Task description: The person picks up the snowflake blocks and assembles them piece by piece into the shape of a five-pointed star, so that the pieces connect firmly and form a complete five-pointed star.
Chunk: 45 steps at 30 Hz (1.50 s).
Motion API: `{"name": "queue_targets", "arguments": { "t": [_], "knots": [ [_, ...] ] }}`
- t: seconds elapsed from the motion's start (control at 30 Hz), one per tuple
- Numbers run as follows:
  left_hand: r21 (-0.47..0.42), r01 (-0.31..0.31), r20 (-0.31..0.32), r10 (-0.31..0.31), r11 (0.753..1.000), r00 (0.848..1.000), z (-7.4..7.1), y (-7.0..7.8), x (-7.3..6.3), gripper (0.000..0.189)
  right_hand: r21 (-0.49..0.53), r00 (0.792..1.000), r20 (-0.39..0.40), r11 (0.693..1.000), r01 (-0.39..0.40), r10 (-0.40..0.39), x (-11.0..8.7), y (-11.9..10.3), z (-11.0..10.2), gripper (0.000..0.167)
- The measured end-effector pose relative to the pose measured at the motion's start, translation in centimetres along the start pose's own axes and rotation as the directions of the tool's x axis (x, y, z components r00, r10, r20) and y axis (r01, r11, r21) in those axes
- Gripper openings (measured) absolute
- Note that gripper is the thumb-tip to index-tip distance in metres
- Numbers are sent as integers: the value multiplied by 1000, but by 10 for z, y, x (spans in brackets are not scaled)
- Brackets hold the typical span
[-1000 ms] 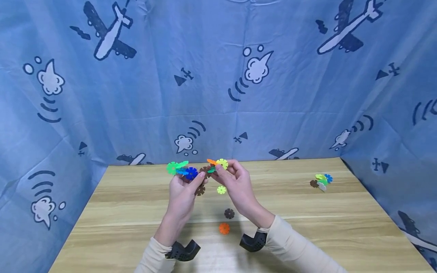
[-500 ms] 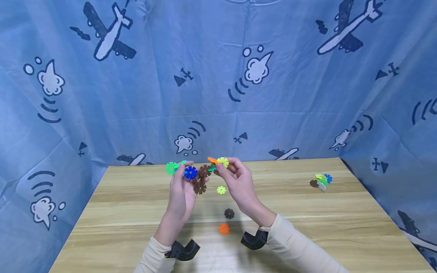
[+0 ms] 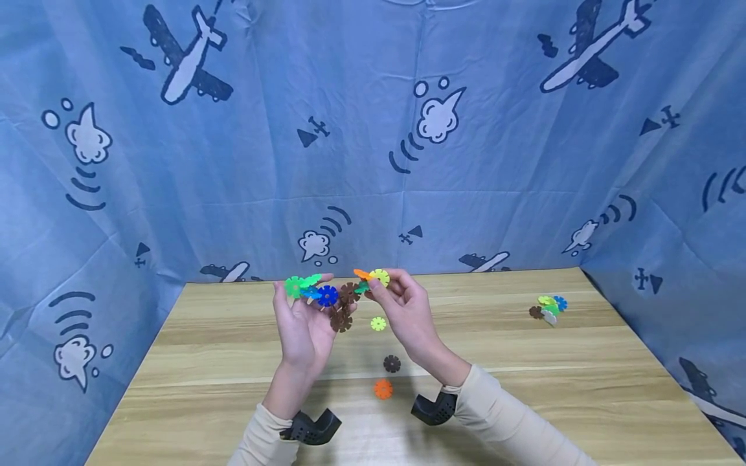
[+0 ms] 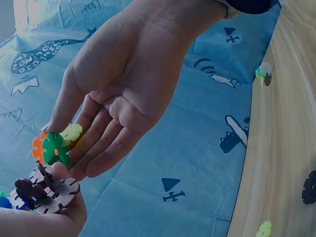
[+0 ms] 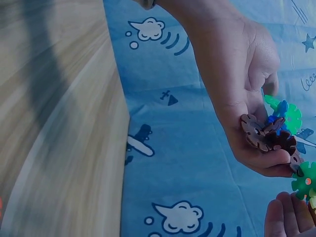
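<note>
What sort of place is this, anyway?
It looks like a small curtained-off corner for tabletop activities, perhaps indoors: a blue airplane-print curtain surrounds three sides of a wooden table, with colorful flower-shaped plastic pieces held above it.

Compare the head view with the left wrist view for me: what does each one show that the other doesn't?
Only the head view: the loose orange disc on the table.
Only the left wrist view: the spotted print on the curtain.
Both: the left hand with brown discs at its fingers, the right hand pinching a yellow disc, plus a dark disc and a pile of discs on the table.
</note>
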<state>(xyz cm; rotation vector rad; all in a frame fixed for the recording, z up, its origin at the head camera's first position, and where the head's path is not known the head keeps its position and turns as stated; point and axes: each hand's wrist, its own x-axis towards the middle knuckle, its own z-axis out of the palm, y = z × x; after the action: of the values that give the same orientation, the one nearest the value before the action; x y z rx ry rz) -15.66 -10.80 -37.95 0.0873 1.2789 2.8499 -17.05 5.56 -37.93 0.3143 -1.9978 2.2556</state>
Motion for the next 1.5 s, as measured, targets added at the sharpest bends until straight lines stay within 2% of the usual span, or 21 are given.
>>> {"name": "queue_targets", "arguments": {
  "t": [0.2, 0.33, 0.5, 0.7, 0.83, 0.9, 0.97, 1.03, 1.1, 1.2, 1.27, 1.33, 1.37, 1.43, 1.5],
  "knots": [
    [-21, 15, -12, -15, 1000, 1000, -1, 0, -1, 73, -21, 1000, -2, 1000, -5, 5, 0, 1, -1, 26],
    [-52, 20, -17, -21, 998, 1000, -3, 1, -2, 69, 11, 1000, 17, 1000, -15, 15, 0, 1, -1, 26],
    [-84, 24, -11, -25, 996, 1000, -6, 3, -1, 68, 41, 998, 60, 999, -28, 25, 3, 2, -1, 28],
    [-75, 20, -2, -20, 997, 1000, -10, 7, 0, 69, 48, 992, 122, 998, -46, 40, 4, 0, -2, 35],
    [-77, 21, 1, -21, 997, 1000, -13, 12, 0, 71, 2, 982, 182, 998, -61, 59, 5, 1, -7, 47],
    [-79, 20, 5, -19, 997, 1000, -15, 15, 0, 72, -59, 971, 223, 996, -72, 84, 6, 3, -11, 51],
    [-87, 13, 15, -12, 996, 1000, -17, 19, 0, 73, -167, 958, 261, 983, -79, 122, 8, 7, -17, 53],
    [-93, 4, 20, -2, 996, 1000, -20, 23, 0, 73, -328, 939, 301, 943, -59, 164, 9, 13, -24, 50],
    [-106, -5, 27, 7, 994, 1000, -23, 27, 0, 73, -496, 915, 347, 868, -7, 206, 10, 22, -31, 44],
    [-137, -18, 25, 22, 990, 999, -28, 32, 0, 72, -702, 865, 415, 704, 107, 282, 8, 36, -42, 38],
    [-165, -27, 23, 31, 986, 999, -32, 35, 0, 72, -777, 828, 441, 609, 160, 345, 5, 45, -49, 34],
    [-189, -37, 24, 42, 981, 999, -34, 37, 0, 73, -827, 802, 445, 527, 196, 399, 1, 53, -56, 33],
    [-196, -42, 22, 47, 980, 999, -35, 38, 0, 73, -841, 792, 444, 500, 207, 418, -1, 57, -59, 32],
    [-207, -49, 21, 54, 977, 998, -37, 39, 0, 73, -853, 788, 446, 469, 230, 424, -3, 63, -63, 29],
    [-208, -48, 22, 54, 977, 998, -38, 40, 1, 73, -851, 794, 452, 463, 248, 405, -5, 69, -66, 28]
  ]
}}
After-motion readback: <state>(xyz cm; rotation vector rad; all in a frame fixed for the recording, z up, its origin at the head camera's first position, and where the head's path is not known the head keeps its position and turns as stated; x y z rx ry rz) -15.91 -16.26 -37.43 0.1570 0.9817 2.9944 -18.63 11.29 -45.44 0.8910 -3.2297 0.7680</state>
